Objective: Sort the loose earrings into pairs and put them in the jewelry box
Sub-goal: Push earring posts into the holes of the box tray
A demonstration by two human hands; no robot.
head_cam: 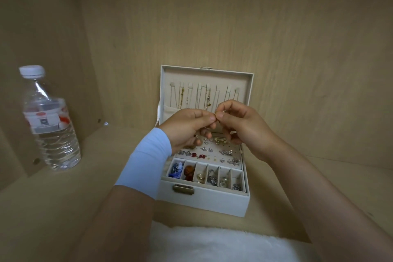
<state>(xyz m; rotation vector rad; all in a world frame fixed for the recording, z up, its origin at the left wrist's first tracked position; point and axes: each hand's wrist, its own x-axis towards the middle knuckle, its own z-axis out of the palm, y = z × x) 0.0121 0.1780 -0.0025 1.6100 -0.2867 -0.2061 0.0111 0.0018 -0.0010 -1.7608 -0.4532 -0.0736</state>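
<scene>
A white jewelry box (204, 203) stands open in the middle of the wooden surface, lid upright with several chains hanging inside. Its front row of small compartments (207, 177) holds blue, brown, gold and silver pieces. Behind them a perforated panel (214, 154) carries several silver, red and gold earrings. My left hand (187, 127) and my right hand (242, 125) meet above the box, fingertips pinching one tiny gold earring (216, 114) between them. A pearl earring (197, 136) dangles under the left fingers. Most of the pinched piece is hidden by my fingers.
A clear plastic water bottle (50, 121) with a white cap stands at the left, near the side wall. Wooden walls close in behind and to the left. A white fluffy cloth (219, 244) lies at the near edge in front of the box.
</scene>
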